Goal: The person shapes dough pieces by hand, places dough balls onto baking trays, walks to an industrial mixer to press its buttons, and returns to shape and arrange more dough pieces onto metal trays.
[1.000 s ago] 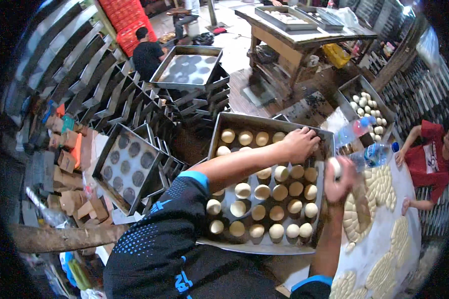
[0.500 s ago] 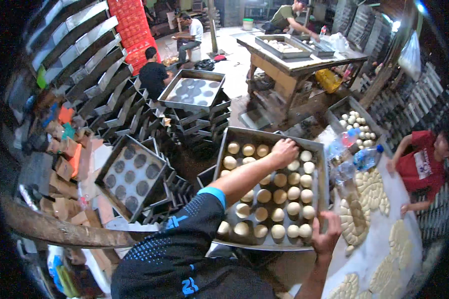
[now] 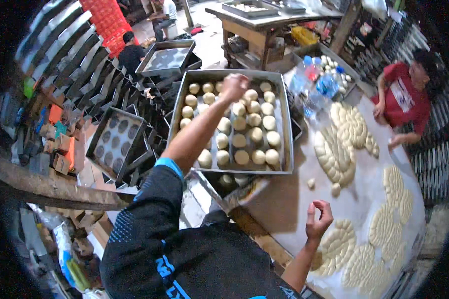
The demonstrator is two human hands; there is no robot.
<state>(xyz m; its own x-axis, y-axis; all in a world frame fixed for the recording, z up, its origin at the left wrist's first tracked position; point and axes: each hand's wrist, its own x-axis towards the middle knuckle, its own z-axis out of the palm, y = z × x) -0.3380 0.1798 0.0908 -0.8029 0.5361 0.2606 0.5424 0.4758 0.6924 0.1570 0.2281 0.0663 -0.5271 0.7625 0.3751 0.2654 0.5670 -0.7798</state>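
Observation:
A metal tray [image 3: 288, 119] holds rows of round dough balls [image 3: 256, 133] on pale lining. My left hand [image 3: 236, 84] is over its far part, fingers curled and slightly blurred; what they hold, if anything, is hidden. My right hand [image 3: 318, 219] is raised near the white worktable [image 3: 297, 192], right of and below the tray, its fingers loosely bent and apart, holding nothing. Segmented dough slabs [image 3: 336, 149] and flatter ones [image 3: 384, 226] lie on that table, with a small loose piece [image 3: 311, 183] by itself.
Plastic bottles [image 3: 327, 84] stand right of the tray, before another dough-filled tray [image 3: 351, 77]. A person in red [image 3: 404, 99] is at the table's right. Stacked trays [image 3: 113, 142] and a wooden beam [image 3: 60, 187] are left. Other people [image 3: 129, 57] and a wooden table [image 3: 249, 42] are behind.
My right hand has left the tray's near right corner for the worktable side. My left hand remains over the tray's far part. The view has shifted, showing more of the worktable.

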